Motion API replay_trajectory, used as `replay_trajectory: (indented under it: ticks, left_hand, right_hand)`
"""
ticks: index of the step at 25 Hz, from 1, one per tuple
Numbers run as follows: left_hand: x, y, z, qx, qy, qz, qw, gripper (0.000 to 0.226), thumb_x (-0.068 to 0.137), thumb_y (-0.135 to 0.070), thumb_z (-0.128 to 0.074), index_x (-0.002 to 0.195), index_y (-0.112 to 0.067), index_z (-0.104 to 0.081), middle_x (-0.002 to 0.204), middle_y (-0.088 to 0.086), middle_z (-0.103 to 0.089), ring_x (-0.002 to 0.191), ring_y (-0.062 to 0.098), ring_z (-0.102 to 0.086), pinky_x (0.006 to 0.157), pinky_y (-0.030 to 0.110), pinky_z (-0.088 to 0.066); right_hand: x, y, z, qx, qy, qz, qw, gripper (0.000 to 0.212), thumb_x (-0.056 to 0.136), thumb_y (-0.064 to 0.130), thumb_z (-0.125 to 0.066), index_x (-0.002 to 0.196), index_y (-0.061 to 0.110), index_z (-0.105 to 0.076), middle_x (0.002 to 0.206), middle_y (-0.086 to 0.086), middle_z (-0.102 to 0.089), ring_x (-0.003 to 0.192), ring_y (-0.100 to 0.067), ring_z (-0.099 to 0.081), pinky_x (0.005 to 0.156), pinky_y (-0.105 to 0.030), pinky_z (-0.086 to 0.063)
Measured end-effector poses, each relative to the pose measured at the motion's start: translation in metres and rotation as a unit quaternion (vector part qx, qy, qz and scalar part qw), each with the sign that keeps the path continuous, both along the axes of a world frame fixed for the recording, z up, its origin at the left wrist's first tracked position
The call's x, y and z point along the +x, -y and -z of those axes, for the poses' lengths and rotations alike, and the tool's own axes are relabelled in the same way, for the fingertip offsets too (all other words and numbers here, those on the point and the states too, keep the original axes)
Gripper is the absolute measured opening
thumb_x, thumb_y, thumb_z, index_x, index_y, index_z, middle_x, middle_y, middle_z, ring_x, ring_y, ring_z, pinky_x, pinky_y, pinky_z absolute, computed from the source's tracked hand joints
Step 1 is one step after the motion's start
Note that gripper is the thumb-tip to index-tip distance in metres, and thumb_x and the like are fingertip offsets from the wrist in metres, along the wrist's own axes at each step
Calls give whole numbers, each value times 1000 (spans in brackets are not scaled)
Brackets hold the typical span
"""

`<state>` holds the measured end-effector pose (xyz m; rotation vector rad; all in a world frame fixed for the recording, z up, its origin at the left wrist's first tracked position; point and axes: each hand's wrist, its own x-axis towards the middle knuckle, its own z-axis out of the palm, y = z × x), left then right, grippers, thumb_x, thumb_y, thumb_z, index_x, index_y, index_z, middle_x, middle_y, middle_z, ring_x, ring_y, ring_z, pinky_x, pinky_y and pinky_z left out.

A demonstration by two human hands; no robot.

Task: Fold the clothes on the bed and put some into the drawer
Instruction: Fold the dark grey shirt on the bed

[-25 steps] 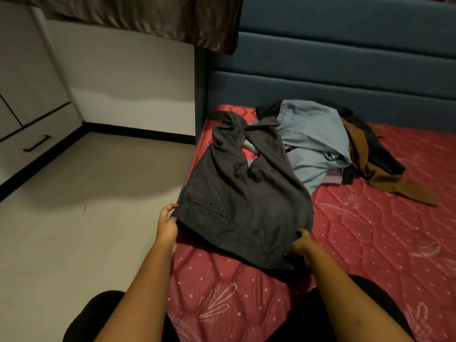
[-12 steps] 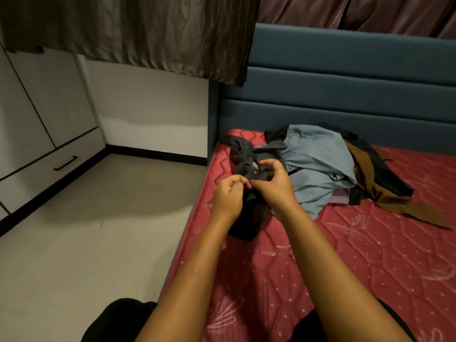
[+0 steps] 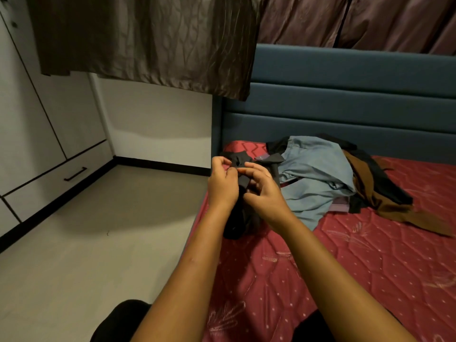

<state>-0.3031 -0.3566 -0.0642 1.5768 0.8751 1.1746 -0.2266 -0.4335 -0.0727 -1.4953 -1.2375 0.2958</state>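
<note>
One drawer stands closed, well left of the left hand, which pinches the top edge of the dark grey garment. The right hand, touching it, pinches the same edge, probably to match corners. Other clothes lie to its right.

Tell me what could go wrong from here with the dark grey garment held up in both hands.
1. The left hand and right hand only pinch the top of the dark grey cloth garment, which hangs bunched by the edge of the red quilted mattress; a slip could drop it onto the pale floor.
2. Part of it seems to lie across the light blue shirt; pulling may drag that pile.
</note>
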Motion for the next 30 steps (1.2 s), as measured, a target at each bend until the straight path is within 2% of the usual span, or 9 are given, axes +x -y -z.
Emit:
replay_trajectory:
  ticks: [2,5,9,12,14,16,20,26,30]
  left_hand:
    - [-6,-5,-6,26,-28,25,999,19,88,-7,-50,98,-21,-44,65,-5,-47,62,18,-45,61,32,-36]
    - [-14,-8,-10,67,-67,50,994,25,85,-4,-53,98,-23,-44,48,-8,-43,44,7,-38,52,30,-31]
    - [-26,-19,-14,126,-88,75,985,23,86,-3,-53,97,-21,-46,42,-11,-46,43,5,-39,54,28,-32]
    - [-36,-21,-21,142,-68,128,979,19,87,-19,-59,101,-22,-47,57,-20,-56,59,7,-52,62,32,-41]
    - [-42,-23,-25,165,-82,159,970,43,82,-38,-68,117,-29,-44,97,-19,-64,94,10,-61,80,31,-49]
    - [-47,-30,-31,203,-118,107,966,60,80,-35,-74,130,-27,-43,123,-7,-55,110,10,-54,90,25,-44]
    - [-60,-40,-65,192,-148,110,964,37,89,-33,-62,125,-21,-58,116,3,-65,110,22,-60,93,38,-48]
    - [-74,-23,-143,412,-192,14,891,29,95,-27,-50,123,-20,-58,121,2,-61,116,24,-53,96,41,-37]
    - [-73,-22,-164,463,-151,-105,867,32,94,-18,-47,125,-23,-56,122,-5,-61,117,18,-51,90,31,-21]
  right_hand:
    - [3,-6,1,20,77,57,995,46,73,-9,-55,112,12,-66,112,2,-60,102,-5,-57,91,-13,-44]
    - [13,-14,-12,6,136,117,984,36,72,-9,-56,98,15,-65,87,6,-59,74,-6,-53,68,-12,-39]
    - [28,-21,-30,-165,193,31,967,47,84,1,-54,121,29,-55,75,-2,-53,66,-13,-49,63,-29,-39]
    - [29,-29,-43,-157,182,-5,971,32,87,2,-54,113,18,-62,96,-12,-64,88,-23,-59,79,-40,-45]
    - [24,-36,-55,-100,173,1,980,19,88,8,-58,105,14,-65,97,-6,-66,91,-20,-61,81,-38,-47]
    - [14,-40,-67,-35,131,15,991,6,90,19,-62,93,15,-66,87,-3,-66,83,-16,-62,75,-34,-48]
    - [9,-33,-89,29,34,-20,999,15,84,33,-70,80,21,-62,82,-5,-65,81,-21,-64,76,-43,-53]
    - [30,-6,-121,-127,-81,-170,974,39,81,8,-70,109,33,-56,107,7,-66,101,-13,-65,88,-30,-54]
    - [25,-3,-107,-287,-48,-128,948,11,96,11,-50,97,22,-54,87,-5,-59,71,-14,-56,65,-27,-48]
